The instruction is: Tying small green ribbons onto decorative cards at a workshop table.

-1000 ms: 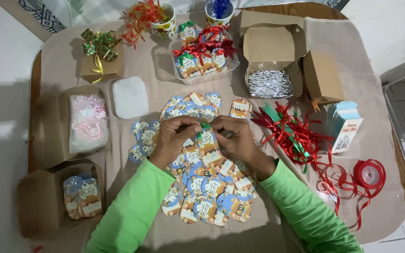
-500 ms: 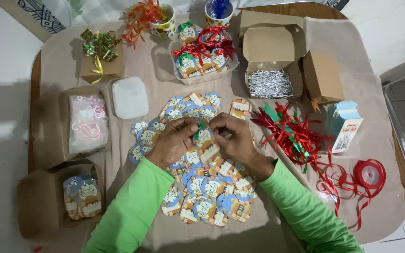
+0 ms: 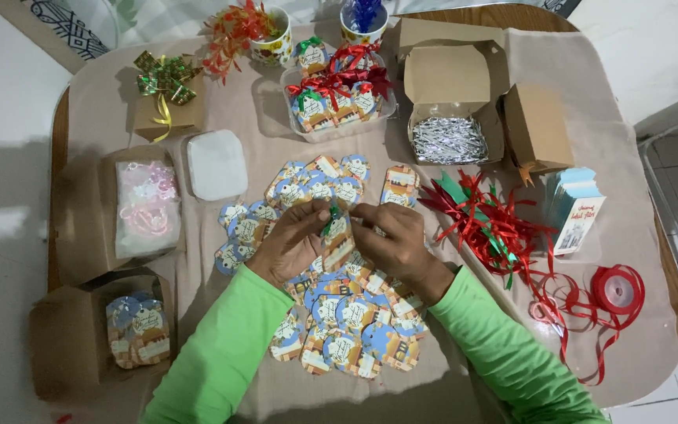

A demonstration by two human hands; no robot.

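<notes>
at the near edge of the table (image 3: 653, 345), a heap of plain tags (image 3: 347, 330) waits unribboned. just beyond it, mid-table, the left hand (image 3: 292, 243) and right hand (image 3: 394, 239) are both pinched shut on one tag (image 3: 337, 235), a green ribbon (image 3: 331, 213) at its top between the fingertips. red ribbons (image 3: 496, 228) lie loose toward the right edge beside a spool (image 3: 617, 289). at the far edge, a tray (image 3: 386, 106) holds only a handful of beribboned tags; by that count most of the work remains.
</notes>
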